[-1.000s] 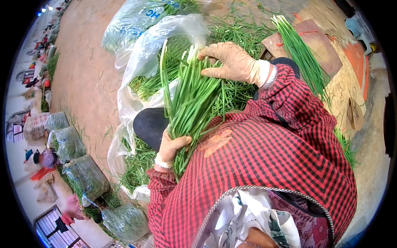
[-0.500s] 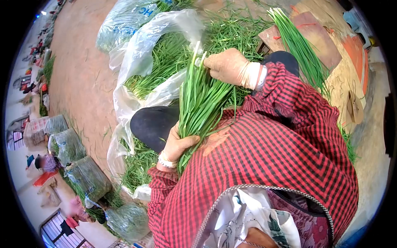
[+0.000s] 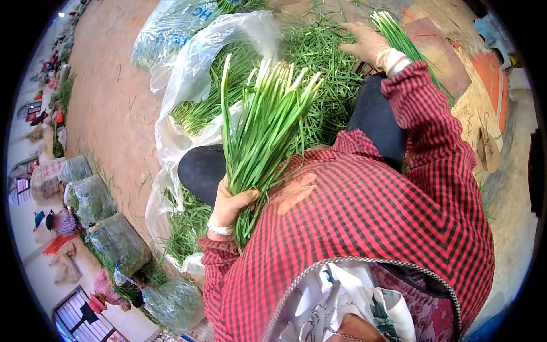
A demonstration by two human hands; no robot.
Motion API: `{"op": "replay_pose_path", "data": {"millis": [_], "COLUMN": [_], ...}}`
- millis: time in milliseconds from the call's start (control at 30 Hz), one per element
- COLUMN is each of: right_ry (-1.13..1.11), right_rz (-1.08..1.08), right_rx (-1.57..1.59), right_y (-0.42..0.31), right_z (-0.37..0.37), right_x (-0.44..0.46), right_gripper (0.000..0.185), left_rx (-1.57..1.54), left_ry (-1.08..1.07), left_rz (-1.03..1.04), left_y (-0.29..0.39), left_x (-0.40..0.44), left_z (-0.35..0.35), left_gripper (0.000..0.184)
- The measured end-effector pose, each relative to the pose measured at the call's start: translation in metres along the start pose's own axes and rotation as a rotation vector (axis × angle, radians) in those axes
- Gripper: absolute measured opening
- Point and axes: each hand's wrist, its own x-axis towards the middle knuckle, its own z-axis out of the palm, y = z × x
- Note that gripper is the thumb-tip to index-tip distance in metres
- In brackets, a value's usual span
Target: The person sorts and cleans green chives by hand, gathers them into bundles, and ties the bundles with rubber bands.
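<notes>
Pale tan and closed about its load, the left hand (image 3: 229,204) is gripping a bunch of chives (image 3: 256,142) by its green leaves, the thumb lying across them. The bunch is fanning upward over the lap, its whitish stem ends pointing away from the body at uneven heights. The right hand (image 3: 367,47) is holding nothing that can be seen; its fingers are extending apart, and it is hovering just beside a second chive bundle (image 3: 400,39). Whether it is touching this bundle cannot be told. The second bundle is lying partly over a reddish-brown board (image 3: 457,77), with its white ends pointing toward the top of the view.

Around the hands, a red-and-black checked garment (image 3: 364,222) is covering the arms and torso, and an orange-brown patch (image 3: 296,195) is showing on its front. Between the dark-clad knees and beyond, loose greens (image 3: 322,60) are forming a heap. A clear plastic bag (image 3: 175,105) is gaping to the left of this heap, with more greens showing inside. Farther left, wrapped bales (image 3: 119,245) are standing in a row along the brown floor (image 3: 108,91).
</notes>
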Motion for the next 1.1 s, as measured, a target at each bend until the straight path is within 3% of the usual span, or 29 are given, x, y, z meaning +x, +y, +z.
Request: {"op": "replay_pose_path", "data": {"millis": [67, 133, 267, 333, 433, 600, 700, 733, 767, 833, 967, 1100], "right_ry": [-0.243, -0.245, -0.205, -0.067, -0.053, -0.357, -0.248, -0.319, -0.319, -0.569, -0.581, -0.433], "right_rz": [-0.156, -0.322, -0.451, -0.492, -0.43, -0.367, -0.472, -0.425, -0.424, -0.282, -0.112, -0.206], "right_rx": [0.564, 0.722, 0.445, 0.325, 0.255, 0.504, 0.491, 0.479, 0.478, 0.464, 0.687, 0.417], "right_y": [-0.045, -0.089, -0.123, -0.134, -0.136, -0.125, -0.129, -0.131, -0.132, -0.136, -0.131, -0.131], "right_z": [-0.029, -0.047, -0.038, -0.035, -0.022, -0.018, -0.002, 0.002, 0.004, 0.003, -0.002, 0.0], "right_x": [0.01, 0.004, -0.01, -0.012, -0.017, -0.017, -0.021, -0.02, -0.02, -0.02, -0.026, -0.024], "right_gripper": [0.029, 0.019, 0.021, 0.03, 0.037, 0.041, 0.045, 0.048, 0.048, 0.045, 0.03, 0.023], "left_rx": [0.07, 0.059, 0.026, 0.006, -0.017, -0.033, -0.017, -0.002, -0.002, 0.033, 0.041, 0.001], "left_ry": [0.028, 0.003, -0.034, -0.055, -0.064, -0.104, -0.106, -0.079, -0.081, -0.115, -0.1, -0.103], "left_rz": [-0.007, -0.008, 0.0, -0.022, -0.042, -0.029, -0.024, 0.001, 0.001, -0.049, -0.053, -0.026], "left_y": [-0.002, 0.001, 0.004, 0.006, 0.004, -0.008, -0.009, -0.009, -0.01, -0.013, -0.01, -0.009], "left_x": [0.002, 0.004, 0.004, 0.003, 0.003, 0.009, 0.013, 0.015, 0.015, 0.016, 0.013, 0.014], "left_z": [-0.001, 0.003, 0.008, 0.008, 0.009, 0.006, 0.01, 0.012, 0.011, 0.009, 0.01, 0.012], "left_gripper": [0.046, 0.04, 0.038, 0.042, 0.044, 0.047, 0.046, 0.045, 0.045, 0.048, 0.048, 0.051]}}
